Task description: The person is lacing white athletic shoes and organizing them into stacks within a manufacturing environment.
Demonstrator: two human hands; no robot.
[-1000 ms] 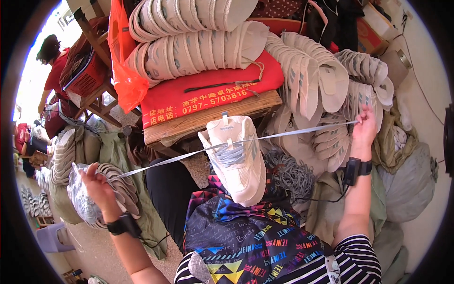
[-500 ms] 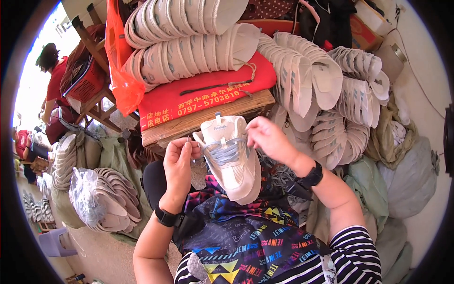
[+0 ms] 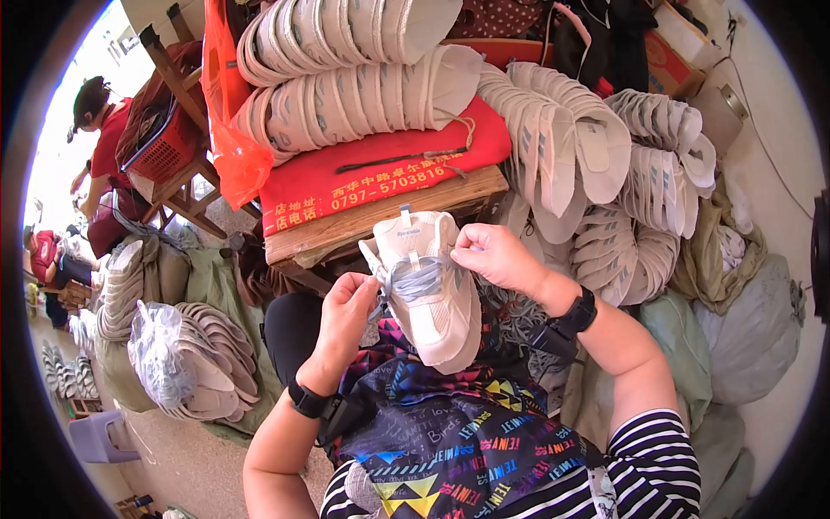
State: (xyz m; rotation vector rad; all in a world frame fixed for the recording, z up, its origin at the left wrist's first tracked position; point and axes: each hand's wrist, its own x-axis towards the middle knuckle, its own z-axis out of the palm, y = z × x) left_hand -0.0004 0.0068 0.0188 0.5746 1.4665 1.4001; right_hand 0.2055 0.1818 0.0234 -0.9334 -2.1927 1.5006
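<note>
A pale cream shoe upper (image 3: 443, 336) rests in front of me, toe toward my body and tongue pointing away. Grey-blue shoelace (image 3: 415, 282) crosses its front in several rows. At the shoe's left side my left hand (image 3: 347, 310) is closed in a pinch on one part of the lace. My right hand (image 3: 500, 258) pinches the lace at the right edge of the eyelets, thumb and forefinger together. The fingers partly cover the lace ends. A dark patterned apron (image 3: 467, 432) lies under the toe.
Beyond the shoe stands a wooden bench (image 3: 380, 216) with a red cloth (image 3: 389, 177) and rows of stacked shoe uppers (image 3: 363, 104). More stacked uppers (image 3: 596, 147) hang at the right. Bagged uppers (image 3: 194, 363) sit at the left. A person in red (image 3: 108, 147) works at the far left.
My left hand has moved right and slightly down, closer to the shoe. The right hand has shifted slightly right and down, closing at the eyelets. The lace rows look more bunched.
</note>
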